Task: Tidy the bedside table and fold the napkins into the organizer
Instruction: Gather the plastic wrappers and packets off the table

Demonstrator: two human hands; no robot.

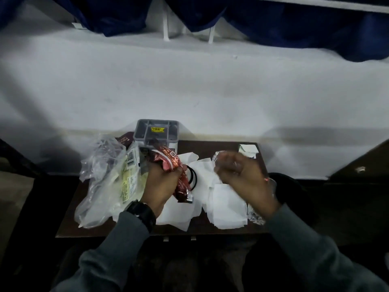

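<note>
While the work is judged to be at an early stage, the white napkins are seen spread loose and unfolded over the bedside table, well in front of the grey organizer. A foil wrapper is left farther in front and to the right of the organizer. Closer to it, a red snack wrapper is clenched in the left hand. A clear wrapper appears to be pinched by the curled right hand, though that hand is blurred. Black rings are lying just in front of the organizer, and a clear plastic bag of packets is heaped to its front left. No napkin is seen inside the organizer, so clearing the litter, folding and filing are judged outstanding.
</note>
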